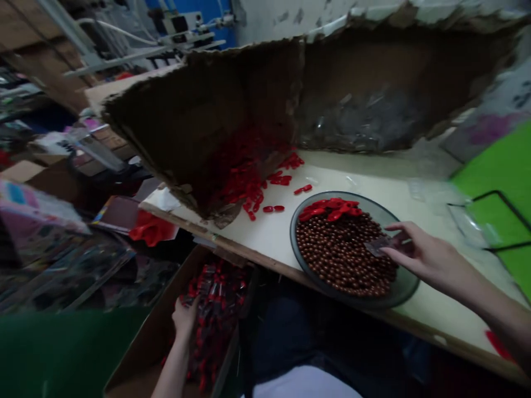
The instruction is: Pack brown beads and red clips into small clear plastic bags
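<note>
My right hand (418, 255) reaches over a round grey tray (404, 287) full of small brown beads (340, 254), pinching a small clear packet (379, 245) between thumb and fingers. Red plastic pieces (329, 209) lie on the far side of the tray. My left hand (185, 318) hangs low beside the table, inside a cardboard box (145, 345) of red-topped packets (218, 301); its fingers are curled among them, and what they hold is hidden.
A pale table (274, 232) carries loose red pieces (253, 185) spilling from a big torn cardboard box (207, 121). Clear bags (431, 190) lie at the far right by a green surface (501, 177). Cluttered goods fill the left.
</note>
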`<state>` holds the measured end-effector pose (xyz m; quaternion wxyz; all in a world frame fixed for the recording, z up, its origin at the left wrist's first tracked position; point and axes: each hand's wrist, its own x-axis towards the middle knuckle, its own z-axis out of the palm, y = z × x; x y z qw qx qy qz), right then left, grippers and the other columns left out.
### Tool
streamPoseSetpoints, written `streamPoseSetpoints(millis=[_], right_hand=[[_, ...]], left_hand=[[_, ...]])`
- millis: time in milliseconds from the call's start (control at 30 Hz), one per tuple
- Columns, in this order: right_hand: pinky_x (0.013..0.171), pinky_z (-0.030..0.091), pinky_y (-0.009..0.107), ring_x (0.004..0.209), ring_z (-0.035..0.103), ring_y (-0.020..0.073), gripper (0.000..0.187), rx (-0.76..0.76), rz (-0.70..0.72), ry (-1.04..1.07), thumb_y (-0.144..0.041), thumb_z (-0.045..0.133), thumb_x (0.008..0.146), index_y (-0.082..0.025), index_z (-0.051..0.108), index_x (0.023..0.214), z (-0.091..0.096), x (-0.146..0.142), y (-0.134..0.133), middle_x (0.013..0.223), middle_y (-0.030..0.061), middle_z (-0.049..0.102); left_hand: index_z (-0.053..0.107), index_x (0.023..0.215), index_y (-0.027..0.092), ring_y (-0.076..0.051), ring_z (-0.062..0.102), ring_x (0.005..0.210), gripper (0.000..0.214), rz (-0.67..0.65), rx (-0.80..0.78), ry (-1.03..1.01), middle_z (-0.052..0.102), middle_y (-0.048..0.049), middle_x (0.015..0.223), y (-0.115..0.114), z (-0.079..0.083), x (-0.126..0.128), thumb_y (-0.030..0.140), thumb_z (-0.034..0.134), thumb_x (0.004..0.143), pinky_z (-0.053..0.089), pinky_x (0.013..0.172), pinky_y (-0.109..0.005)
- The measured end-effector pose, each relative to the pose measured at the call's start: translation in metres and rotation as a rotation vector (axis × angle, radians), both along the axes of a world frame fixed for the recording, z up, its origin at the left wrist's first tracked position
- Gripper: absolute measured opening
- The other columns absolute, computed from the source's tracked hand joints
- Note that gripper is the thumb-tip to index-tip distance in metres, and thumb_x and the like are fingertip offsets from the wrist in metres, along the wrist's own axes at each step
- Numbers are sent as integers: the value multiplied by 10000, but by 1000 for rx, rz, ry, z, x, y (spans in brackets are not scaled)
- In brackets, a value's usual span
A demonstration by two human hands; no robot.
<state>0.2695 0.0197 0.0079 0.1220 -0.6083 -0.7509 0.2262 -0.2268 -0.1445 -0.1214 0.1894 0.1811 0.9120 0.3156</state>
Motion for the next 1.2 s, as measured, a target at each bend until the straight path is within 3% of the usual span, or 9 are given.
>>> streamPoseSetpoints(millis=[67, 167, 333, 433, 567, 700, 967, 1067, 1200], right_hand=[[672, 513, 337, 757, 657, 233, 229, 105, 114, -200, -355, 549, 844, -203, 537, 1014, -1, 3, 9, 879, 90, 660], [656, 485, 327, 757, 632, 225, 109, 219, 302, -483, -196, 470, 875, -174, 566, 924, -6, -5, 22, 913, 111, 613], [641, 487, 331, 770, 641, 242, 243, 268, 514, -667, 18, 411, 827, -111, 616, 856, -17, -50, 29, 904, 156, 611], [652, 498, 317, 767, 644, 228, 238, 249, 614, -638, 20, 443, 823, -103, 642, 870, -23, -74, 24, 903, 147, 624], [696, 497, 280, 794, 635, 186, 251, 214, 664, -519, 0, 469, 820, -127, 657, 929, -23, -86, 18, 932, 106, 625], [720, 487, 271, 781, 617, 165, 271, 59, 587, -126, -33, 555, 747, -155, 683, 953, -17, -79, 20, 911, 70, 613], [661, 496, 293, 693, 589, 145, 283, -176, 212, 511, -360, 706, 748, -202, 707, 982, -5, -52, 15, 878, 26, 656], [740, 519, 333, 784, 641, 176, 356, -221, 143, 658, -387, 727, 731, -203, 676, 1031, 5, -49, 8, 954, 43, 688], [712, 529, 324, 771, 650, 172, 402, -190, 108, 764, -379, 743, 731, -197, 616, 1067, 20, -46, 2, 938, 47, 689]], left_hand=[[623, 1089, 140, -371, 617, 1068, 487, -17, 19, 28, 697, -136, 945, 4, -2, -2, 368, 681, 662, 479, 903, -479], [594, 1178, 156, -327, 585, 1123, 507, -126, 232, 133, 656, -133, 1094, 28, 10, 19, 388, 622, 728, 445, 983, -467], [609, 1171, 213, -232, 549, 1158, 325, -673, 663, 293, 576, -108, 1203, 87, 69, 124, 305, 548, 865, 414, 1036, -404], [569, 1232, 222, -220, 535, 1173, 337, -1043, 666, 289, 573, -112, 1248, 113, 96, 190, 236, 500, 902, 421, 1018, -391], [564, 1233, 215, -224, 550, 1148, 367, -1298, 533, 317, 615, -105, 1224, 133, 101, 234, 138, 421, 904, 361, 1034, -438], [581, 1227, 202, -242, 564, 1124, 437, -1368, 451, 246, 633, -116, 1204, 138, 94, 233, 69, 400, 853, 334, 1018, -441], [597, 1232, 219, -241, 553, 1138, 485, -1323, 567, 6, 625, -110, 1223, 139, 102, 229, 39, 400, 827, 360, 1012, -419], [581, 1255, 217, -227, 567, 1138, 431, -1315, 636, -250, 634, -101, 1213, 141, 113, 240, 116, 491, 846, 396, 1020, -380], [594, 1216, 174, -212, 634, 1038, 439, -1260, 595, -814, 685, -98, 1114, 145, 125, 258, 171, 640, 779, 472, 950, -338]])
